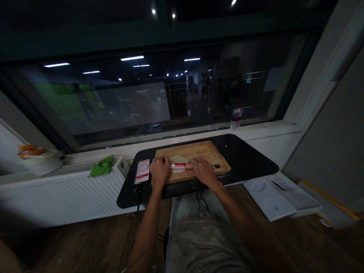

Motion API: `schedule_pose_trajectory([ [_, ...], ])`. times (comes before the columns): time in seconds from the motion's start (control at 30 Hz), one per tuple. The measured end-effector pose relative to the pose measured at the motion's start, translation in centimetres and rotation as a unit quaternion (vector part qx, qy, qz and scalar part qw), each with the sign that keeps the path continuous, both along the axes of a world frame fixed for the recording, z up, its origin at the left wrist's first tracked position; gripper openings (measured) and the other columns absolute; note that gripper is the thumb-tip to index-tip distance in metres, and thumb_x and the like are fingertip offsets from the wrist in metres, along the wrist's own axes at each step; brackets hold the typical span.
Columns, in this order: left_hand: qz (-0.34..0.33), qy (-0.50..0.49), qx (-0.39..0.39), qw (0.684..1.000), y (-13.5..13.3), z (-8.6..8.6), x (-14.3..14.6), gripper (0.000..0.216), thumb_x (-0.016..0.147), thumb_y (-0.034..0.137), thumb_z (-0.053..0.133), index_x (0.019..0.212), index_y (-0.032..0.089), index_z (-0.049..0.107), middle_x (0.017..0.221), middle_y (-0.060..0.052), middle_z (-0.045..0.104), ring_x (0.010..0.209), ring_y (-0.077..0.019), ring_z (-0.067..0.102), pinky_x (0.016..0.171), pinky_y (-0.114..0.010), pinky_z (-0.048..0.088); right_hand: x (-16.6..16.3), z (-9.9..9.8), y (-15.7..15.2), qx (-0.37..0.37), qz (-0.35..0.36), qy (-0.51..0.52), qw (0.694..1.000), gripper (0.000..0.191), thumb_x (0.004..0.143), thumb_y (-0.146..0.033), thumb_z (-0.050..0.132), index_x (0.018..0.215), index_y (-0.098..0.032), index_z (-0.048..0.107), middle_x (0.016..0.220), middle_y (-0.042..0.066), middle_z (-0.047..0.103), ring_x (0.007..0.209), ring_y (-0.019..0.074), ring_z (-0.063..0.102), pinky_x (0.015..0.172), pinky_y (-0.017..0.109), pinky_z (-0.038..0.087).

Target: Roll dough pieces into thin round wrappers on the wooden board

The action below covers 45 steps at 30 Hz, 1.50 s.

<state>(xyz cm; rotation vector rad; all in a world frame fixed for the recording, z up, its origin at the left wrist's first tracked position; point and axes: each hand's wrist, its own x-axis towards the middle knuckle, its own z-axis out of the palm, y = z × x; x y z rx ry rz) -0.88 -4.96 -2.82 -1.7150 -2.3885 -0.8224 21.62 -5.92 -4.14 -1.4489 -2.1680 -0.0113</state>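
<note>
A rolling pin (179, 166) with a red and white label lies across a flat round of dough (178, 159). The dough rests on a wooden cutting board (199, 149). My left hand (159, 169) is closed over the left end of the pin. Toward the right end, my right hand (203, 170) bears on the pin with its fingers bent over it. Parts of the dough are hidden beneath the pin. Just left of my left hand lies a white and red packet (142, 170).
The board sits on a black table (244, 155) with rounded corners. A water bottle (236, 118) stands on the windowsill. At left, a green cloth (102, 166) lies on a white radiator (71, 197), near a white pot (42, 163). Flat white boxes (267, 201) are low on the right.
</note>
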Motion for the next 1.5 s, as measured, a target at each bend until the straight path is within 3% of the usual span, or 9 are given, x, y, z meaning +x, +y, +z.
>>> schedule_pose_trajectory([
  [0.47,0.009,0.007,-0.006,1.000,-0.2,0.3,0.2,0.044,0.107,0.039,0.046,0.113,0.020,0.086,0.111,-0.018,0.081,0.110,-0.0338,0.072,0.098,-0.044,0.046,0.0,0.1,0.5,-0.004,-0.008,-0.016,1.000,0.047,0.119,-0.029,0.031,0.117,-0.018,0.077,0.124,0.011,0.080,0.121,0.0224,0.071,0.114,0.031,0.046],
  [0.73,0.006,0.030,0.001,1.000,-0.1,0.2,0.2,0.046,0.107,0.039,0.045,0.112,0.021,0.087,0.110,-0.018,0.081,0.109,-0.0345,0.072,0.097,-0.046,0.044,-0.1,0.2,3.8,-0.011,0.007,-0.100,0.995,0.046,0.115,-0.023,0.035,0.128,-0.015,0.078,0.136,0.015,0.077,0.131,0.0281,0.068,0.119,0.037,0.044],
  [0.9,0.011,0.031,-0.001,0.999,-0.1,0.2,0.2,0.046,0.107,0.038,0.044,0.113,0.022,0.087,0.109,-0.017,0.082,0.107,-0.0335,0.073,0.099,-0.046,0.042,-0.1,0.3,6.2,-0.028,0.009,-0.115,0.993,0.047,0.116,-0.023,0.034,0.135,-0.015,0.075,0.141,0.015,0.076,0.135,0.0270,0.067,0.119,0.035,0.045],
  [1.17,0.005,0.025,-0.013,1.000,-0.2,0.6,0.3,0.045,0.106,0.038,0.045,0.111,0.021,0.087,0.110,-0.017,0.083,0.108,-0.0332,0.073,0.099,-0.045,0.041,-0.7,1.5,9.4,-0.060,0.014,-0.130,0.990,0.047,0.116,-0.018,0.033,0.128,-0.013,0.078,0.139,0.014,0.077,0.133,0.0243,0.067,0.117,0.031,0.045],
  [1.5,0.007,0.027,-0.011,1.000,-0.3,0.7,0.4,0.047,0.107,0.038,0.043,0.112,0.021,0.087,0.110,-0.018,0.081,0.112,-0.0348,0.071,0.099,-0.046,0.043,0.3,0.5,6.8,-0.018,0.043,-0.167,0.985,0.042,0.114,-0.021,0.039,0.137,-0.014,0.074,0.146,0.016,0.072,0.139,0.0297,0.063,0.120,0.038,0.045],
])
